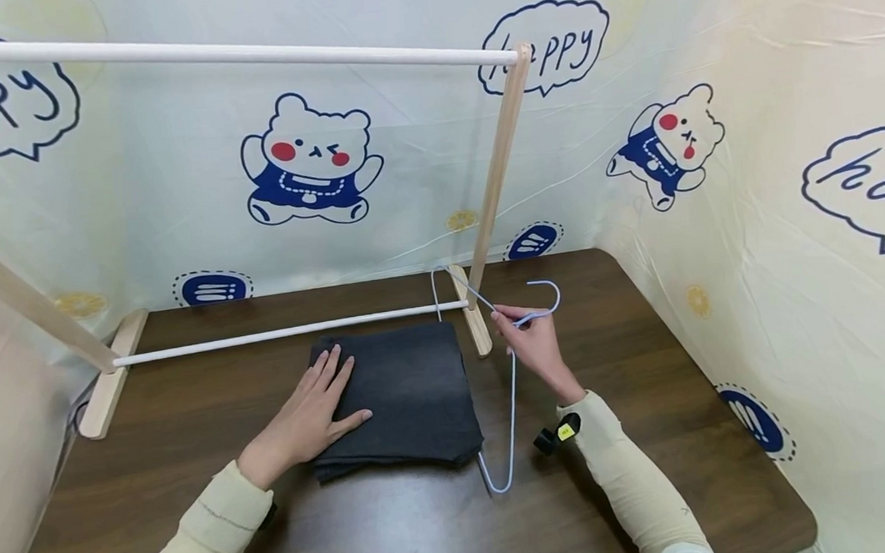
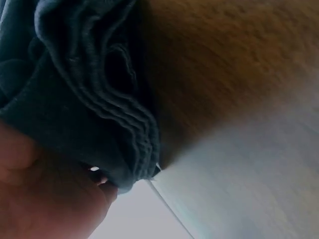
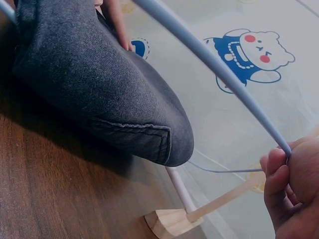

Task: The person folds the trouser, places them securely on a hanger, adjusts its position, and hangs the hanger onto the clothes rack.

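Observation:
A folded dark denim-like garment [image 1: 411, 395] lies on the table, its stacked layers visible at the edge in the left wrist view. My left hand [image 1: 307, 417] rests on its left side with fingers spread flat. A light blue clothes hanger [image 3: 219, 68] runs under or through the fold; one end shows beyond the garment's right side, another part behind it. At the right, my right hand [image 1: 534, 343] pinches the hanger near the base of its hook [image 1: 558, 295], between thumb and fingers. The garment hides the hanger's middle part.
Behind the garment stands a rack with a white top rod [image 1: 251, 57], a white lower rod [image 1: 287, 328] and wooden posts [image 1: 498, 165]. Its right foot [image 1: 475, 321] is close to the hanger. A printed curtain [image 1: 420, 144] surrounds the brown table [image 1: 618, 326].

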`<state>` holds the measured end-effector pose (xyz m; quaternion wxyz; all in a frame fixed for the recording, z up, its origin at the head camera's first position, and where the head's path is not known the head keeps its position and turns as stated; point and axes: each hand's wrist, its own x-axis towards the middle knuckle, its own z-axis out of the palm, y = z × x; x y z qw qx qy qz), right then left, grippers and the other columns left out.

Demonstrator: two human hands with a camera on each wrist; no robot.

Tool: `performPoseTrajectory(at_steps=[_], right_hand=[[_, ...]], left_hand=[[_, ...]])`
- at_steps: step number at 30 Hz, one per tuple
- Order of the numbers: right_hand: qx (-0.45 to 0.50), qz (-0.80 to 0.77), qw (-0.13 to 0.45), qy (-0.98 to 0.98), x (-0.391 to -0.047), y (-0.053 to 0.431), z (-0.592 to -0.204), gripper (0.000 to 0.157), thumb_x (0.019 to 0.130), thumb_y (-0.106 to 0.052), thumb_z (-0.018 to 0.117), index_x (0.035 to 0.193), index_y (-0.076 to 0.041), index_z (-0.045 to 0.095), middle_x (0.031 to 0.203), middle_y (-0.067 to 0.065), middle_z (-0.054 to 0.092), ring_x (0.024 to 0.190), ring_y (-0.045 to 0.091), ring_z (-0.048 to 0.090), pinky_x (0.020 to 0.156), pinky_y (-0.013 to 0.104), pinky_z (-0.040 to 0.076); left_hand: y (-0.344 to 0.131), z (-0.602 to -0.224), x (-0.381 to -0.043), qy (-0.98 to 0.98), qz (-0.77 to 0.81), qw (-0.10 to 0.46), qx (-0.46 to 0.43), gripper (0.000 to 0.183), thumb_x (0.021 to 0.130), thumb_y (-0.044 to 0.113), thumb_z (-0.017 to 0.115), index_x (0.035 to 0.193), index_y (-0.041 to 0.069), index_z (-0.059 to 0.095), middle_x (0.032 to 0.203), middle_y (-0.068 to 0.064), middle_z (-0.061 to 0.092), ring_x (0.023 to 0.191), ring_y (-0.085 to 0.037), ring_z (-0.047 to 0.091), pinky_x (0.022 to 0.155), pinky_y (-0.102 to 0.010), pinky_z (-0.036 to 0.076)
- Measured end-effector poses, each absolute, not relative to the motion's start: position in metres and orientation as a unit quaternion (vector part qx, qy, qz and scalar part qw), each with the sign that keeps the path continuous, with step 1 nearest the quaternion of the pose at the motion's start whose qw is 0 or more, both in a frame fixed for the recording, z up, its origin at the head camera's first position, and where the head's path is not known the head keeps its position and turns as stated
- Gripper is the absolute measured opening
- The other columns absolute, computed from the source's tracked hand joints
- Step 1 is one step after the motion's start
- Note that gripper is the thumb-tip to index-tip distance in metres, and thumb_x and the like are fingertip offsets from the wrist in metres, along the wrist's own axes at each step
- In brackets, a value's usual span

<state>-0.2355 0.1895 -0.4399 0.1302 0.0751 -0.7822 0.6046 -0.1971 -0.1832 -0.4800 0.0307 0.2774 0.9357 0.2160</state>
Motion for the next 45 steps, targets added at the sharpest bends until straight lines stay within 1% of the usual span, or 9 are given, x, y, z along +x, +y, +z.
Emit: performPoseTrajectory(at_steps=[4,8,16,23,27,31,37,40,45], right_hand=[[0.076,0.605,0.124,-0.782,-0.237,0.19,-0.438,0.02,0.094,0.001,0.069,0.11,0.013,0.073,0.074,0.015,0.071,0.046,0.021,0.059,0.042,0.022,0.05],[0.074,0.612,0.111,-0.78,-0.238,0.19,-0.437,0.022,0.094,0.0,0.07,0.111,0.013,0.072,0.075,0.01,0.072,0.046,0.012,0.058,0.043,0.021,0.05],[0.067,0.621,0.082,-0.777,-0.239,0.196,-0.441,0.025,0.094,-0.001,0.07,0.115,0.013,0.071,0.081,0.012,0.072,0.046,0.009,0.056,0.044,0.02,0.05],[0.061,0.628,0.083,-0.771,-0.25,0.204,-0.466,0.028,0.095,-0.007,0.071,0.119,0.009,0.071,0.083,0.012,0.072,0.045,0.007,0.056,0.043,0.02,0.049],[0.062,0.632,0.06,-0.77,-0.248,0.206,-0.463,0.033,0.095,-0.008,0.072,0.122,0.01,0.069,0.082,0.015,0.069,0.046,0.008,0.057,0.045,0.02,0.048],[0.057,0.638,0.005,-0.768,-0.245,0.211,-0.457,0.039,0.095,-0.011,0.071,0.13,0.007,0.065,0.085,0.006,0.069,0.053,0.01,0.061,0.052,0.021,0.053],[0.07,0.656,-0.102,-0.744,-0.244,0.224,-0.451,0.052,0.096,-0.003,0.067,0.143,0.012,0.049,0.093,0.001,0.07,0.07,0.012,0.068,0.07,0.026,0.061],[0.102,0.673,-0.148,-0.718,-0.246,0.23,-0.446,0.055,0.097,0.003,0.063,0.146,0.015,0.041,0.102,0.005,0.069,0.081,0.016,0.072,0.078,0.031,0.062],[0.173,0.671,-0.199,-0.693,-0.252,0.229,-0.435,0.046,0.098,0.003,0.06,0.141,0.016,0.046,0.11,0.009,0.071,0.095,0.016,0.071,0.086,0.031,0.06]], left_hand=[[-0.186,-0.481,-0.197,0.937,0.212,0.053,0.272,0.087,0.1,0.055,0.057,0.158,-0.003,0.027,0.166,-0.029,0.011,0.153,-0.05,0.012,0.119,-0.067,0.016],[-0.187,-0.482,-0.2,0.935,0.22,0.073,0.27,0.092,0.098,0.056,0.059,0.159,-0.003,0.024,0.166,-0.03,0.009,0.152,-0.052,0.01,0.118,-0.07,0.015],[-0.194,-0.511,-0.208,0.926,0.242,0.14,0.253,0.104,0.096,0.067,0.053,0.164,0.005,0.006,0.169,-0.022,-0.009,0.155,-0.045,-0.007,0.119,-0.07,0.008],[-0.193,-0.512,-0.208,0.926,0.242,0.142,0.254,0.104,0.097,0.067,0.051,0.163,0.004,0.003,0.169,-0.022,-0.011,0.155,-0.044,-0.008,0.119,-0.07,0.008],[-0.187,-0.498,-0.202,0.924,0.254,0.116,0.261,0.1,0.097,0.06,0.057,0.161,-0.004,0.015,0.167,-0.03,0.0,0.153,-0.051,0.001,0.117,-0.072,0.013],[-0.176,-0.476,-0.193,0.927,0.247,0.079,0.27,0.086,0.098,0.045,0.065,0.154,-0.011,0.031,0.162,-0.037,0.016,0.149,-0.056,0.013,0.115,-0.07,0.023],[-0.123,-0.448,-0.165,0.906,0.282,0.018,0.316,0.058,0.099,0.022,0.068,0.145,-0.008,0.049,0.152,-0.03,0.044,0.144,-0.048,0.037,0.116,-0.061,0.033],[-0.084,-0.439,-0.145,0.87,0.363,0.033,0.333,0.053,0.101,0.019,0.065,0.144,-0.008,0.05,0.146,-0.026,0.053,0.137,-0.041,0.049,0.114,-0.055,0.039],[-0.031,-0.441,-0.128,0.786,0.512,0.12,0.324,0.049,0.107,0.021,0.054,0.146,-0.007,0.048,0.137,-0.022,0.062,0.124,-0.03,0.063,0.103,-0.038,0.052]])
